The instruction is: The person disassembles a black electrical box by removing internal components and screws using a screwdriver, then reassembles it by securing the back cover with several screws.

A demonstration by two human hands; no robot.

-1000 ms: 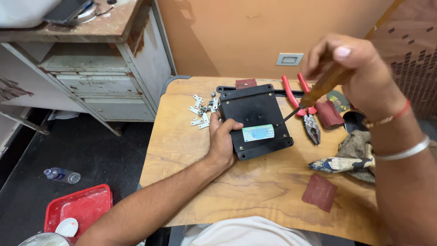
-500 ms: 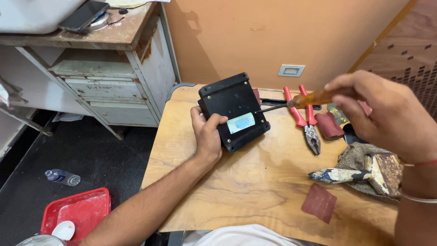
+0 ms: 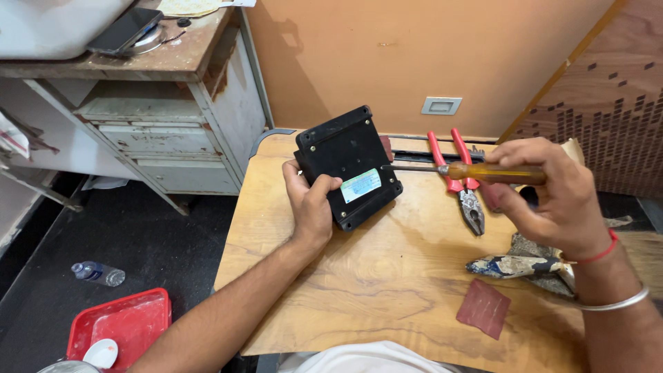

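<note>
From the head camera, your left hand (image 3: pixel 312 207) grasps the black box (image 3: pixel 347 166) by its left edge, thumb laid over the face beside the pale label, and tips it up off the wooden table (image 3: pixel 359 276) so that its flat back faces you. Held that way, the screw points along its rim are turned toward the tool. Your right hand (image 3: pixel 552 197) is clenched round the amber handle of the screwdriver (image 3: pixel 469 171), holding it level, with the steel shaft running left and the tip at the box's right edge; whether it is seated in a screw cannot be told.

Just behind the shaft, the red-handled pliers (image 3: pixel 461 179) lie on the table with their jaws pointing toward you, close under your right fingers. A stained rag (image 3: pixel 525 262) sits under your right wrist, and a dark red square of sandpaper (image 3: pixel 485 308) lies nearer the table's front edge. Nothing stands between the tip and the box.

To the left stands a worn grey cabinet (image 3: pixel 173 138), with a phone (image 3: pixel 123 31) on top. On the dark floor lie a plastic bottle (image 3: pixel 98 273) and a red tray (image 3: pixel 121 324).
</note>
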